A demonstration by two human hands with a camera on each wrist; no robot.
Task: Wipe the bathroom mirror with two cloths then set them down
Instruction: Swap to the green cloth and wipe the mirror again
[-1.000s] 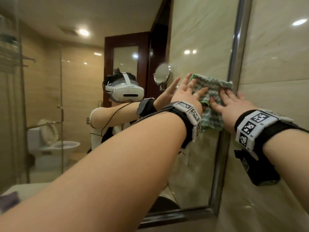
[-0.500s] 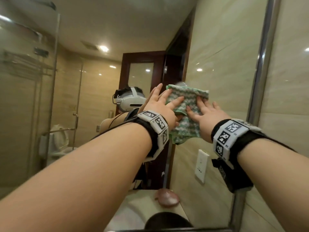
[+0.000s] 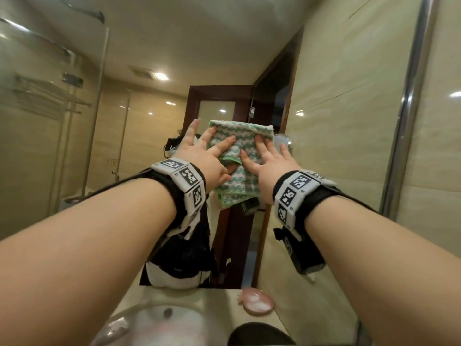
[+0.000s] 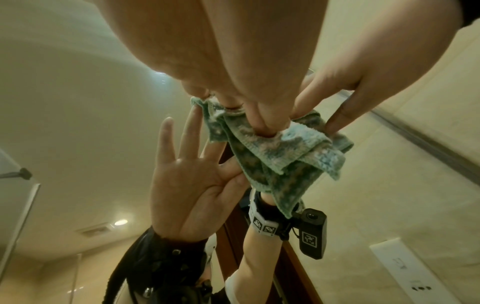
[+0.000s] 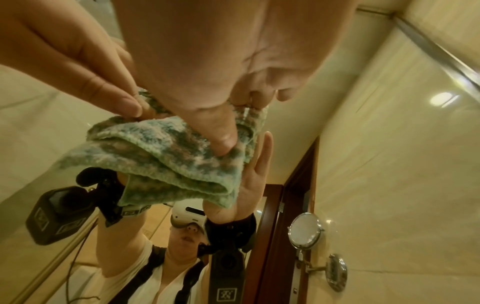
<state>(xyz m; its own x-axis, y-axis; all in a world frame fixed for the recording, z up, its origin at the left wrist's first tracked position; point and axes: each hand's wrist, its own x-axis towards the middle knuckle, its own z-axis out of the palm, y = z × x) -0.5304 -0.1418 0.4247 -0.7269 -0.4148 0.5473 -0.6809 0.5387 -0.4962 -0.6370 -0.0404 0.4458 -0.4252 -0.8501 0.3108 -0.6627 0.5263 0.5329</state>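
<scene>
A folded green-and-white knitted cloth (image 3: 240, 133) lies flat against the mirror (image 3: 149, 71), at about head height. My left hand (image 3: 207, 158) presses its left part with spread, straight fingers. Beside it, my right hand (image 3: 270, 162) presses the right part the same way. In the left wrist view the cloth (image 4: 298, 148) hangs in loose folds below the left fingertips (image 4: 262, 123). The right wrist view shows my right thumb (image 5: 221, 133) pushing into the cloth (image 5: 168, 162). I can make out only one cloth pattern.
The mirror's metal frame (image 3: 409, 103) runs down the right side against the tiled wall. Below are a white sink (image 3: 162, 320), a pink soap dish (image 3: 257, 302) and a dark round object (image 3: 259, 333). A round shaving mirror (image 5: 305, 230) and a wall socket (image 4: 405, 271) appear as reflections.
Both hands have slid the cloth left across the glass, away from the right frame. Their flat pressing hold is unchanged.
</scene>
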